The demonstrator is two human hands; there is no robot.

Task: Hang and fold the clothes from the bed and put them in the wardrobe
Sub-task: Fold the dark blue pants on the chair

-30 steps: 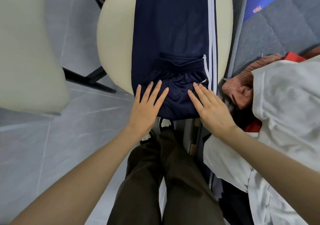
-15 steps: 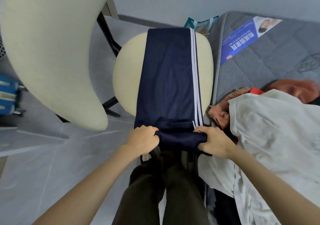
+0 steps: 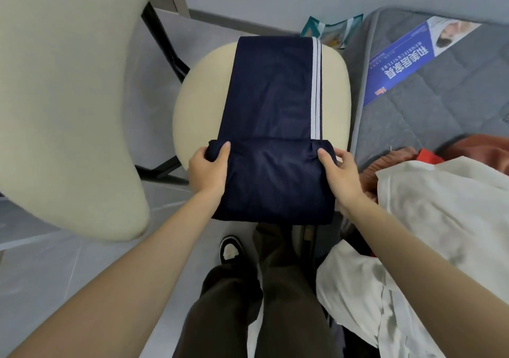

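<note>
Far left: a big cream chair back (image 3: 68,109) fills that side, hanging over the grey floor (image 3: 55,275). It's close, but it doesn't cover the pants.
Middle: a round cream chair seat (image 3: 198,104) on black legs, with the navy track pants (image 3: 272,104) laid lengthwise down it. The white stripes (image 3: 316,90) run along their right edge.
Below: my own legs (image 3: 248,302) in dark trousers, with one black and white shoe (image 3: 230,249) poking out.
Behind the seat: a teal bag (image 3: 330,31) wedged between the chair and the bed.
Right: the grey bed (image 3: 440,96) sits just beside the seat, with a blue leaflet (image 3: 407,57) on it. Nearer me there's a brown knit (image 3: 391,162) half buried under a crumpled white shirt (image 3: 440,220).
In the way: nothing lies on the pants, only the hands.
What changed: a second ago both palms were flat on the waistband end. Half a second ago they had bunched it up at the near edge of the seat. Now that end is turned over as a wide flap on top of the pants, its far edge about halfway up the seat and its near part hanging past the seat over my legs.
Left hand (image 3: 208,169): grip closed on the flap's left edge, thumb on top, fingers tucked under.
Right hand (image 3: 340,175): same on the right edge, thumb on top, the rest hidden under the cloth.
</note>
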